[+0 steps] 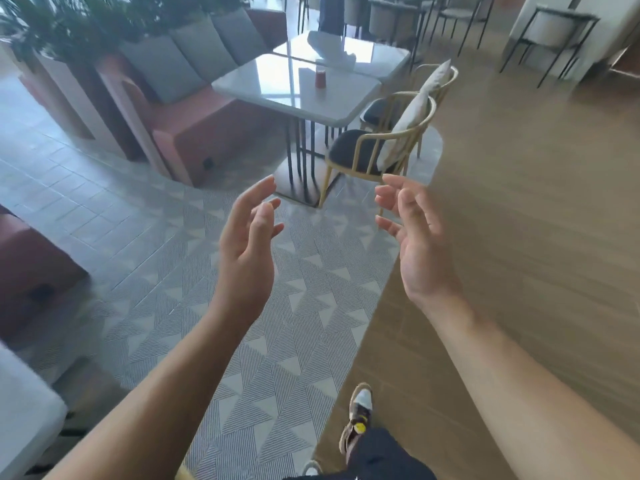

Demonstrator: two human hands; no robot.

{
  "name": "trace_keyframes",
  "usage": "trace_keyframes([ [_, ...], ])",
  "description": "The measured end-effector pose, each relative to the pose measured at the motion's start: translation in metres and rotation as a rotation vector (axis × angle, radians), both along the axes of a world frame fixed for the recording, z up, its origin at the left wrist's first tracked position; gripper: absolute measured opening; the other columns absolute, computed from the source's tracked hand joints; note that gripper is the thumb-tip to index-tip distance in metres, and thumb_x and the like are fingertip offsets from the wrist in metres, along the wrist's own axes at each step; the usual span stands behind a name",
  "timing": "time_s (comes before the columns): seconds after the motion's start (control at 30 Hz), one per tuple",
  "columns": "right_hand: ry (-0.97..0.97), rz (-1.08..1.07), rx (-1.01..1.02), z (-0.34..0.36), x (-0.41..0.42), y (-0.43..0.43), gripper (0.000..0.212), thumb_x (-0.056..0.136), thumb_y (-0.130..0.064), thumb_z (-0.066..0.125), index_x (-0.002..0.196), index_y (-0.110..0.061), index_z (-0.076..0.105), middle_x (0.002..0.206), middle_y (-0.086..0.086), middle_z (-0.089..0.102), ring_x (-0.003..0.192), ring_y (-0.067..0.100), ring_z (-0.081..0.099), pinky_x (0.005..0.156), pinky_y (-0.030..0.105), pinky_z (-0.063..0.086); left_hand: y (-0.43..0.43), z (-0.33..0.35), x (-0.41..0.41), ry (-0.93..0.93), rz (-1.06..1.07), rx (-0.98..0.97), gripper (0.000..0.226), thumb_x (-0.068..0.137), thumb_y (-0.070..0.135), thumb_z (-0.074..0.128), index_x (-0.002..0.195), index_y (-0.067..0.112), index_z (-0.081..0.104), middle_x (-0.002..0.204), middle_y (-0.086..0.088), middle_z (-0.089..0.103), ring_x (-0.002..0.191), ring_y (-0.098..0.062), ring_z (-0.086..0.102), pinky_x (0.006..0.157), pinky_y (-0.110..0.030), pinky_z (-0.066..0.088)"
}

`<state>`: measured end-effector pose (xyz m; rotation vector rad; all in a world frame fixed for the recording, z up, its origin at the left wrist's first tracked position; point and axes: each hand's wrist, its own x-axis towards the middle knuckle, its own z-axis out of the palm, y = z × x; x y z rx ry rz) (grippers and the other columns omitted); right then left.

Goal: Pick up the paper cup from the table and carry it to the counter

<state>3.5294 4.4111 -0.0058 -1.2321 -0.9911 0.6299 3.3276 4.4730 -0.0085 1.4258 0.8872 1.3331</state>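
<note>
My left hand (247,244) and my right hand (414,233) are raised in front of me, palms turned toward each other, fingers loosely spread. Neither holds or touches anything. Beyond them stands a gold-framed chair (367,157) with a dark seat and a pale cushion (405,129) leaning on its back. It is pushed up to a white table (277,84) that carries a small red cup (320,79). My shoe (358,417) and dark trouser leg show below.
A pink bench sofa (194,133) with grey cushions runs along the table's left side, planters behind it. A second white table (381,57) and chair stand farther back. Patterned grey floor tiles (194,306) meet wood flooring (536,202) on the right. Another pink seat (31,265) sits left.
</note>
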Motion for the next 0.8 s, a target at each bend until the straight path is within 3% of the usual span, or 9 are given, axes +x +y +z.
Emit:
trace_keyframes([
  [0.2,0.05,0.051,-0.008,-0.02,0.064,0.123,0.037,0.097,-0.059,0.05,0.119,-0.037,0.07,0.124,-0.004,0.067,0.123,0.015,0.063,0.111,0.056,0.049,0.116,-0.014,0.067,0.031,0.04,0.01,0.036,0.105,0.028,0.042,0.136,0.026,0.062,0.137,0.009,0.066,0.129,-0.015,0.063,0.104,-0.051,0.056],
  [0.4,0.041,0.107,-0.018,-0.012,0.142,0.262,0.039,0.095,-0.06,0.05,0.121,-0.037,0.069,0.123,-0.007,0.07,0.124,0.016,0.064,0.109,0.054,0.051,0.239,-0.013,0.146,0.059,0.103,0.006,0.036,0.105,0.031,0.043,0.135,0.031,0.062,0.139,0.006,0.065,0.13,-0.016,0.063,0.104,-0.051,0.056],
  [0.57,0.039,0.134,-0.019,-0.001,0.194,0.357,0.042,0.094,-0.06,0.051,0.122,-0.033,0.067,0.121,-0.003,0.07,0.123,0.016,0.065,0.107,0.048,0.052,0.326,-0.008,0.198,0.046,0.131,0.003,0.047,0.1,0.043,0.044,0.14,0.024,0.061,0.141,0.006,0.064,0.13,-0.012,0.062,0.105,-0.047,0.057],
  [0.8,0.03,0.145,-0.036,-0.007,0.245,0.47,0.044,0.094,-0.06,0.052,0.124,-0.032,0.066,0.119,-0.006,0.071,0.121,0.014,0.065,0.108,0.047,0.052,0.444,-0.01,0.247,0.024,0.128,0.005,0.042,0.104,0.034,0.042,0.14,0.022,0.06,0.14,0.007,0.064,0.131,-0.014,0.062,0.104,-0.046,0.057],
])
